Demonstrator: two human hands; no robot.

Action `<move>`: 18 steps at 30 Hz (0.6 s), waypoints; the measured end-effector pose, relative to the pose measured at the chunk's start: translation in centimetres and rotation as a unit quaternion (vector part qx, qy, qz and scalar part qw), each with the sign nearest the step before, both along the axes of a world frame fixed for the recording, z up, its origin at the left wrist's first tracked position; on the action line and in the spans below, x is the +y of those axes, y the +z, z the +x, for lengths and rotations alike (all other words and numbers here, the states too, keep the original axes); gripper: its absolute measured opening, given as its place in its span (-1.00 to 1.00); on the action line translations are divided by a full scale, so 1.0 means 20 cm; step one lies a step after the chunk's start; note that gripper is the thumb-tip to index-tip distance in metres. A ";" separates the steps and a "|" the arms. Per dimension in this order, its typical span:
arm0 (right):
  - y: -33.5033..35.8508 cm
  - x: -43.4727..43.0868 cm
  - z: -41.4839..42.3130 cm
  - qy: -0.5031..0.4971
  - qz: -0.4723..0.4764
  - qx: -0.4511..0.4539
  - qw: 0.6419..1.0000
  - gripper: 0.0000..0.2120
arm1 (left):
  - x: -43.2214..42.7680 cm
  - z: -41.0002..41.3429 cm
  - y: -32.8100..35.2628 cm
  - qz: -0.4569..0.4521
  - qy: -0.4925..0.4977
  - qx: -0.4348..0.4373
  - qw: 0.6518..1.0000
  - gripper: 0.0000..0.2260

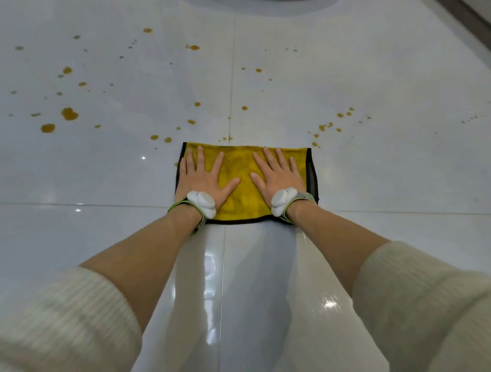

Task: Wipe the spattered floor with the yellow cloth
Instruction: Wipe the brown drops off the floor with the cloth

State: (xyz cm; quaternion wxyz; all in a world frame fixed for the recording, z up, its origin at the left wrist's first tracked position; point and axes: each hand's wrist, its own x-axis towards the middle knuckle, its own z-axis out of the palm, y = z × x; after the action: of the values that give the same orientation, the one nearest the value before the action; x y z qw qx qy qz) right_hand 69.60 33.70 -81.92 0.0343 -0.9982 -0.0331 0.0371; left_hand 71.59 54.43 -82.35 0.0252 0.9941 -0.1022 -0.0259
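A yellow cloth [243, 170] with a dark border lies flat on the glossy white tiled floor [385, 175]. My left hand [206, 178] presses palm-down on its left half and my right hand [276, 176] on its right half, fingers spread. Each wrist carries a white device on a strap. Orange-brown spatters [69, 113] dot the tiles beyond and to both sides of the cloth, some right at its far edge [228, 138]. A wet shiny strip [255, 265] runs from the cloth's near edge back toward me between my forearms.
Tile grout lines cross under the cloth. More drops lie at the right [345, 114] and far left [47, 128]. A dark baseboard or wall edge [473, 21] runs along the top right corner. A white rounded object [260, 2] sits at the top edge.
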 end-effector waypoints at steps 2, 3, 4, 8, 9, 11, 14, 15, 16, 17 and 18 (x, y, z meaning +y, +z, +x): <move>-0.01 0.01 -0.01 -0.004 0.001 0.021 1.000 -0.41 | -0.01 -0.03 -0.02 0.003 -0.012 0.010 1.000 -0.19; 0.03 0.03 -0.03 -0.009 0.003 0.018 1.000 -0.40 | 0.00 -0.02 0.02 -0.001 -0.014 0.006 1.000 -0.20; 0.01 0.04 -0.10 -0.011 0.009 0.020 1.000 -0.40 | 0.01 -0.07 0.01 -0.002 -0.014 0.012 1.000 -0.20; 0.07 0.05 -0.50 -0.034 -0.008 0.035 0.999 -0.36 | 0.02 -0.37 0.07 -0.034 -0.055 0.030 0.997 -0.21; 0.08 0.04 -0.62 -0.049 -0.009 0.041 0.998 -0.35 | -0.01 -0.47 0.08 -0.043 -0.064 0.041 0.996 -0.21; 0.10 0.00 -0.77 -0.081 -0.008 0.050 0.995 -0.35 | -0.08 -0.62 0.09 -0.048 -0.074 0.048 0.995 -0.22; 0.08 -0.07 -0.82 -0.075 -0.006 0.066 0.995 -0.34 | -0.12 -0.65 0.06 -0.033 -0.097 0.049 0.994 -0.23; 0.07 -0.09 -0.80 -0.073 -0.005 0.056 0.996 -0.33 | -0.13 -0.64 0.05 -0.032 -0.107 0.042 0.993 -0.23; 0.07 -0.11 -0.77 -0.073 -0.004 0.049 0.996 -0.33 | -0.13 -0.61 0.04 -0.036 -0.118 0.032 0.992 -0.23; 0.07 -0.14 -0.74 -0.071 -0.004 0.049 0.996 -0.33 | -0.14 -0.59 0.04 -0.042 -0.124 0.031 0.991 -0.23; 0.07 -0.17 -0.69 -0.066 -0.005 0.050 0.997 -0.33 | -0.15 -0.56 0.03 -0.046 -0.125 0.029 0.991 -0.23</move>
State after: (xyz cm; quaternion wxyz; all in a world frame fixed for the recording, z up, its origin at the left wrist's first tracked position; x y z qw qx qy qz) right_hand 55.78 30.22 -80.44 0.0337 -0.9952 0.0349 0.0847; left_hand 60.31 51.35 -81.70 0.0700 0.9702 -0.2258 -0.0531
